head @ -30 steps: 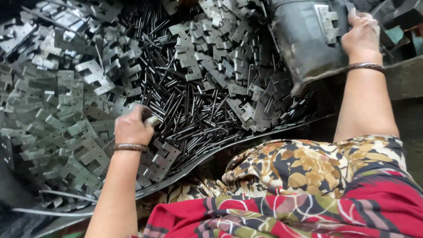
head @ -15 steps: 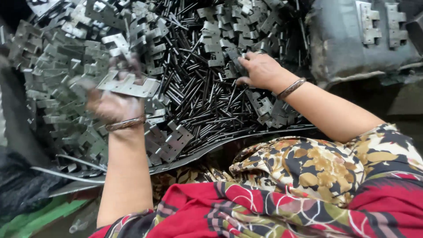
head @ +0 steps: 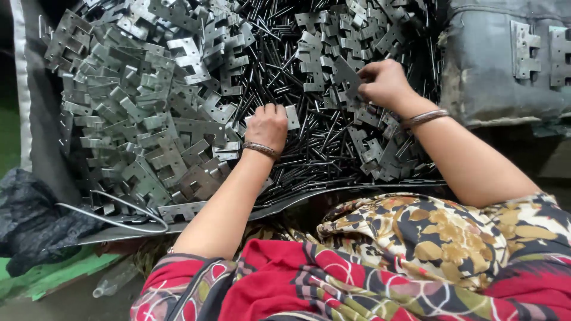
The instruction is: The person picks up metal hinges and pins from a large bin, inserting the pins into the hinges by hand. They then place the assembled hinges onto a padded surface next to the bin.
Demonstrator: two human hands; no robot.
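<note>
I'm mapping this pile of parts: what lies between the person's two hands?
In the head view, between the left hand and the right hand lies a heap of thin dark metal pins, with a few grey hinge plates on top.

the left hand [head: 269, 126] is resting knuckles up on a heap of thin dark metal pins [head: 309, 160], its fingers curled around a small flat hinge plate [head: 292, 117]. the right hand [head: 385, 83] is pinching another hinge plate [head: 348, 76] among the pile of grey hinge plates [head: 148, 119]. a bangle [head: 423, 117] is sitting on the right wrist. two plates are lying on a grey padded cushion [head: 488, 71] at the right.
</note>
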